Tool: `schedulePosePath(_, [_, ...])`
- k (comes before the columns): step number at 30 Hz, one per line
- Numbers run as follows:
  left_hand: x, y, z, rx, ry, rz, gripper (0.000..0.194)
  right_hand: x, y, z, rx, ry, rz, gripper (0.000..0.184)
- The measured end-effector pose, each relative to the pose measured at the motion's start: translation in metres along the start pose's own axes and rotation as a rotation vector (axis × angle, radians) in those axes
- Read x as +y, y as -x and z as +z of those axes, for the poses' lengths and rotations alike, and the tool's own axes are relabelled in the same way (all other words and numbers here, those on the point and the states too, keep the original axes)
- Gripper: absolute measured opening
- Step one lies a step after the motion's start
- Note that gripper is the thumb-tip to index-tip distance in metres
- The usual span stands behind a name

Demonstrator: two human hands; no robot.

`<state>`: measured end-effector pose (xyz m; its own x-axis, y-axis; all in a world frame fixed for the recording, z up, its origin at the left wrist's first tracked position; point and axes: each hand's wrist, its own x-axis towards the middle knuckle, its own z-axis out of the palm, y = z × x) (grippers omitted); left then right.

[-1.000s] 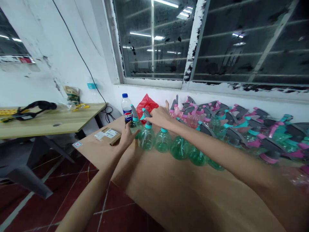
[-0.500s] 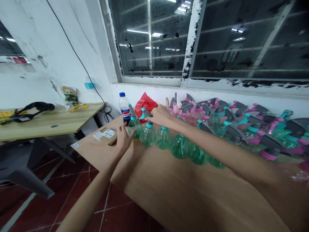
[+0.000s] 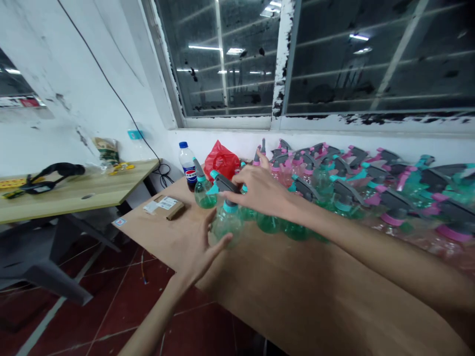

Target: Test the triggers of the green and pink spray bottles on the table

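Note:
My right hand (image 3: 256, 190) is closed around the grey neck and trigger head of a green spray bottle (image 3: 230, 225) with a turquoise collar. This bottle is in front of the row. My left hand (image 3: 198, 247) is beside its clear round body, fingers and thumb spread; the thumb overlaps the lower side, and I cannot tell how firmly it touches. Another green spray bottle (image 3: 205, 193) stands behind, to the left. More green bottles (image 3: 269, 223) line up to the right, partly hidden by my right hand and forearm.
Many pink and green spray bottles (image 3: 393, 212) crowd the right side along the wall. A cola bottle (image 3: 190, 170) and a red plastic bag (image 3: 221, 163) stand at the back. A cardboard packet (image 3: 168, 206) lies on the brown tabletop (image 3: 282, 282). Another table (image 3: 74, 190) is at left.
The spray bottle in my right hand has come forward out of the row. My left hand has moved right, from near the leftmost bottle to this one. The view has shifted slightly.

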<state>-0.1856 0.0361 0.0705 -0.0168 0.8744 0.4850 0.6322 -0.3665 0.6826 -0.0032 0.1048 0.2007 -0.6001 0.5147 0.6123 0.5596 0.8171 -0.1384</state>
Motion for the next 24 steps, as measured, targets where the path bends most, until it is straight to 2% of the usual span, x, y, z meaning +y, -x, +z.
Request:
schedulePosePath(4, [0.046, 0.028, 0.028, -0.242, 0.102, 0.095, 0.075, -0.009, 0.064, -0.03, 0.039, -0.081, 0.053, 0.028])
schedulePosePath(7, [0.072, 0.04, 0.052, -0.364, 0.143, 0.066, 0.074, -0.005, 0.115, -0.047, 0.094, -0.213, 0.186, 0.023])
schedulePosePath(8, [0.08, 0.042, 0.06, -0.408, 0.151, 0.054, 0.075, -0.002, 0.132, -0.051, 0.047, -0.299, 0.236, 0.03])
schedulePosePath(9, [0.086, 0.043, 0.067, -0.451, 0.168, 0.045, 0.076, 0.002, 0.149, -0.054, -0.016, -0.379, 0.278, 0.047])
schedulePosePath(11, [0.098, 0.045, 0.079, -0.531, 0.223, 0.049, 0.078, 0.008, 0.178, -0.056, -0.141, -0.513, 0.323, 0.094])
schedulePosePath(12, [0.103, 0.045, 0.085, -0.565, 0.251, 0.059, 0.079, 0.011, 0.191, -0.055, -0.159, -0.56, 0.349, 0.107])
schedulePosePath(14, [0.112, 0.048, 0.096, -0.631, 0.28, 0.086, 0.077, 0.016, 0.209, -0.051, -0.109, -0.598, 0.399, 0.096])
schedulePosePath(18, [0.121, 0.054, 0.115, -0.737, 0.281, 0.087, 0.07, 0.019, 0.224, -0.04, 0.003, -0.622, 0.463, 0.051])
schedulePosePath(20, [0.123, 0.055, 0.123, -0.748, 0.29, 0.085, 0.073, 0.02, 0.228, -0.038, 0.046, -0.634, 0.471, 0.046])
schedulePosePath(24, [0.126, 0.05, 0.139, -0.757, 0.3, 0.129, 0.081, 0.028, 0.235, -0.043, 0.128, -0.598, 0.488, 0.046])
